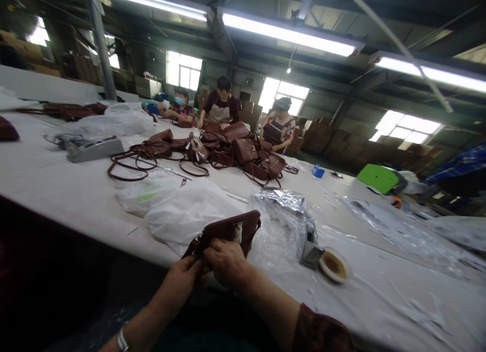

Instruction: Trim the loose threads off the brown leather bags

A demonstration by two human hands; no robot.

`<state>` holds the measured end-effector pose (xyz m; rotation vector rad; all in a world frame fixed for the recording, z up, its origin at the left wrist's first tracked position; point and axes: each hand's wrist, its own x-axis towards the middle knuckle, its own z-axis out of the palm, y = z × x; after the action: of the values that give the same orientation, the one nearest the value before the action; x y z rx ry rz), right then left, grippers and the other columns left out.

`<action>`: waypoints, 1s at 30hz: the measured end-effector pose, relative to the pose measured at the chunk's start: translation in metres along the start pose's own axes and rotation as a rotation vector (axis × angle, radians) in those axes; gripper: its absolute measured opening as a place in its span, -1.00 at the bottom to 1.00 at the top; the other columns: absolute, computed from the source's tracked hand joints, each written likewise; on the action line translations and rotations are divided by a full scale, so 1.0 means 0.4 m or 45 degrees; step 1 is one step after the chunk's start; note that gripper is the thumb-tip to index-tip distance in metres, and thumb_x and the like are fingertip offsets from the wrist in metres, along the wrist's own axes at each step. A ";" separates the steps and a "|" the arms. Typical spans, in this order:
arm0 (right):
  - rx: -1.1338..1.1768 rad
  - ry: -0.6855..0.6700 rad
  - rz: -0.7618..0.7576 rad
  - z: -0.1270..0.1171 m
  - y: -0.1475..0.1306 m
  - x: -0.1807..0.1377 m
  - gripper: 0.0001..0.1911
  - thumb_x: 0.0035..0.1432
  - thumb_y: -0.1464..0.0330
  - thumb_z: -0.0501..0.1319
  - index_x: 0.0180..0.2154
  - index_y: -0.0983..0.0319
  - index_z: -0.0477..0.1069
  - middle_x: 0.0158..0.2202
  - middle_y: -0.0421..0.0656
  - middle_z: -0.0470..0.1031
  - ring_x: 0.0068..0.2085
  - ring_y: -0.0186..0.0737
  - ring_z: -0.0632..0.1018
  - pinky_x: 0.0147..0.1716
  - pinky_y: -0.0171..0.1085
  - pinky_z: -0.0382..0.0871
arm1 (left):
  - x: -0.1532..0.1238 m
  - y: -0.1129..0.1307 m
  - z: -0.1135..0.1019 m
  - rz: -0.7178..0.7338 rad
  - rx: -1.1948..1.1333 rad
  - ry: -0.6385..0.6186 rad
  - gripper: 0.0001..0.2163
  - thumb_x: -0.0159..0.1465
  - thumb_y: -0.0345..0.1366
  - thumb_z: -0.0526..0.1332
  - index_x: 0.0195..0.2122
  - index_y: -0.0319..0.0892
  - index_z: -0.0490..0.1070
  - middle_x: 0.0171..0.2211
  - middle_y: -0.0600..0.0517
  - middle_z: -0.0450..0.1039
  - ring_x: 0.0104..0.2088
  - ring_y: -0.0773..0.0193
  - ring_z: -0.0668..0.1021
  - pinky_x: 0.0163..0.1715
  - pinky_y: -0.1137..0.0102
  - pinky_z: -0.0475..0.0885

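A dark brown handbag [231, 228] is tilted at the near table edge, with a light metal-looking piece on its side. My left hand [186, 278] has its fingers closed on the bag's lower left part. Close beside it, my right hand [226, 261] is curled with its fingers pressed on the same bag. The fingertips of both hands are partly hidden, so the exact part they pinch does not show. Behind the bag lie white plastic bags [190, 210], and a clear plastic-wrapped bundle [275, 230] is at its right.
A heap of brown handbags [243, 149] with straps lies across the table. A grey tape dispenser [94, 149] stands left. Near my right arm is a round dish [334, 266] with brown residue. A green panel [379, 178] lies at the right. Several people work at the far side.
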<state>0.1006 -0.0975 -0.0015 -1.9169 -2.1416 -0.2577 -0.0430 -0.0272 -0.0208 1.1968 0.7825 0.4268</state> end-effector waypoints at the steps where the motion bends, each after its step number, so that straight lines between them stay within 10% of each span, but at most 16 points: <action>1: 0.000 0.012 0.007 0.004 0.001 -0.002 -0.85 0.21 0.26 0.19 -0.32 0.20 0.40 -0.29 -0.15 0.43 -0.29 -0.21 0.46 -0.45 -0.31 0.21 | -0.001 0.001 0.001 -0.031 -0.058 -0.019 -0.71 0.03 -0.06 0.33 -0.49 -0.21 0.44 -0.66 0.09 0.37 -0.63 0.34 0.39 -0.61 0.46 0.29; 17: 0.101 0.049 0.026 -0.002 0.010 -0.007 -0.92 0.14 0.31 0.22 -0.33 0.18 0.45 -0.31 -0.17 0.45 -0.34 -0.20 0.49 -0.48 -0.31 0.24 | 0.015 -0.025 0.019 0.067 -0.024 0.169 -0.63 -0.01 0.03 0.33 -0.59 -0.22 0.41 -0.68 0.12 0.33 -0.65 0.36 0.35 -0.65 0.47 0.22; 30: 0.604 0.760 0.584 -0.100 0.063 -0.198 -0.84 0.26 0.41 0.11 -0.23 0.23 0.48 -0.32 -0.11 0.48 -0.29 -0.23 0.50 -0.24 -0.29 0.36 | 0.013 -0.031 0.008 0.241 0.610 0.277 -0.58 0.14 0.12 0.13 -0.55 -0.14 0.47 -0.71 0.07 0.43 -0.63 0.25 0.47 -0.57 0.42 0.32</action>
<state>0.1363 -0.1815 0.0113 -1.7021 -1.2140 -0.1767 -0.0384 -0.0297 -0.0336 1.6998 0.9969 0.5505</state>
